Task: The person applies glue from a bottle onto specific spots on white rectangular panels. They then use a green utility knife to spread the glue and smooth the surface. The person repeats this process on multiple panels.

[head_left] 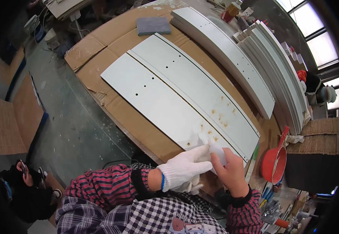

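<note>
Right hand (231, 171) grips white plastic piece (217, 150), gloved left hand (183, 165) beside it, hold unclear; steady, light control likely suits spotted white panel (189, 91) just ahead.

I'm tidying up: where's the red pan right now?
In the head view, the red pan is at the lower right, to the right of the bare right hand and just below the near end of the stacked white boards.
</note>
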The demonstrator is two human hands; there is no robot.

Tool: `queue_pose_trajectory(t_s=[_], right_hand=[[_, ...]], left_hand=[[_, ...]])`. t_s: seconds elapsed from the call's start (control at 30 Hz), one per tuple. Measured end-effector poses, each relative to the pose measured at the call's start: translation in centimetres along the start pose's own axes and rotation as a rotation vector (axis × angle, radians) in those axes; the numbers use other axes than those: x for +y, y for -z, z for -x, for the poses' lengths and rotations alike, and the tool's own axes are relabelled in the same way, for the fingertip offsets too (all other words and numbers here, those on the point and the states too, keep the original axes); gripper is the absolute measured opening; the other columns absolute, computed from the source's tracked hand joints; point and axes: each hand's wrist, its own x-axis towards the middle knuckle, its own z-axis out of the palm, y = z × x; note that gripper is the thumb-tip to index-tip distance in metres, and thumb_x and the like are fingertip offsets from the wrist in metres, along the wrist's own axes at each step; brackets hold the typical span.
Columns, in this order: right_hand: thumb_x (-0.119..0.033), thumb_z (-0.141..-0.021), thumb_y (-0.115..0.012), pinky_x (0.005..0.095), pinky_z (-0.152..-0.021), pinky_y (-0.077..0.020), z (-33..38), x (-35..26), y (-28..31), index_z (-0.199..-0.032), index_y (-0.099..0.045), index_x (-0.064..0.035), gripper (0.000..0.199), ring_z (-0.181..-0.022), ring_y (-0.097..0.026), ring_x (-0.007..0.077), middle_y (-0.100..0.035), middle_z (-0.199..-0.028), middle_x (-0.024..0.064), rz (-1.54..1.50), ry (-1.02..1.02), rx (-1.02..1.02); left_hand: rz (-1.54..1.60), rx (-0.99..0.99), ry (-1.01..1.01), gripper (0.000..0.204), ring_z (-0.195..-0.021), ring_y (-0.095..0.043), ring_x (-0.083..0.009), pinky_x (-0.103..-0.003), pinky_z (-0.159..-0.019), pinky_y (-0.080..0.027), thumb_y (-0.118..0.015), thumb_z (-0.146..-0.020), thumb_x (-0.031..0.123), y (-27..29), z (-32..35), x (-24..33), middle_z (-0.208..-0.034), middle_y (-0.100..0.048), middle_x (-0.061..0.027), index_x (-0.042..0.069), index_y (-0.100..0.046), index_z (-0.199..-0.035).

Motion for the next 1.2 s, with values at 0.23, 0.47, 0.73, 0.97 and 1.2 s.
queue_pose_trajectory(t_s=[0.23,0.47,0.73,0.97,1.2], right_hand=[[-0.026,-0.087,-0.069,0.0438,-0.052,-0.0477,-2.0,0.8,0.3,-0.081,-0.059,-0.0002,0.028,-0.056,-0.061,0.0397,-0.059,-0.062,0.0212,0.084,-0.016,-0.056],[-0.027,-0.088,-0.068,0.0453,-0.055,-0.0482,-3.0,0.7,0.4,-0.081,-0.059,0.0001,0.030,-0.059,-0.061,0.0408,-0.060,-0.065,0.0223,0.105,-0.005,-0.120],[-0.027,-0.088,-0.069,0.0456,-0.055,-0.0483,-3.3,0.6,0.4,-0.078,-0.059,0.0006,0.031,-0.060,-0.061,0.0412,-0.059,-0.064,0.0228,0.126,0.012,-0.112],[-0.024,-0.088,-0.069,0.0404,-0.052,-0.0455,-3.4,0.9,0.5,-0.082,-0.060,0.0024,0.028,-0.056,-0.060,0.0383,-0.060,-0.066,0.0229,0.133,0.012,-0.132],[-0.025,-0.087,-0.069,0.0430,-0.054,-0.0483,-3.2,0.5,0.6,-0.084,-0.061,0.0011,0.028,-0.057,-0.061,0.0393,-0.059,-0.063,0.0221,0.048,0.019,-0.102]], left_hand=[[0.295,-0.062,-0.015,0.066,-0.045,-0.053,-0.0070,-0.023,-0.041,-0.049,-0.055,-0.101,0.022,-0.6,-1.8,-0.4,-0.067,-0.059,-0.0007,0.014,-0.021,-0.157],[0.360,-0.038,-0.020,0.062,-0.046,-0.055,-0.0065,-0.024,-0.039,-0.048,-0.053,-0.102,0.019,-0.1,-2.8,-1.1,-0.077,-0.062,-0.0016,0.015,-0.022,-0.156],[0.354,-0.018,-0.061,0.052,-0.053,-0.054,-0.0073,-0.025,-0.045,-0.046,-0.057,-0.098,0.021,-0.1,-2.7,-1.2,-0.079,-0.058,-0.0001,0.010,-0.038,-0.145],[0.405,-0.049,-0.023,0.062,-0.047,-0.056,-0.0066,-0.023,-0.038,-0.050,-0.053,-0.102,0.018,0.0,-2.9,-0.9,-0.079,-0.062,-0.0012,0.017,-0.023,-0.156],[0.364,-0.028,-0.088,0.048,-0.051,-0.055,-0.0080,-0.025,-0.042,-0.045,-0.055,-0.099,0.020,-0.2,-2.8,-1.4,-0.080,-0.058,-0.0025,0.006,-0.038,-0.142]])
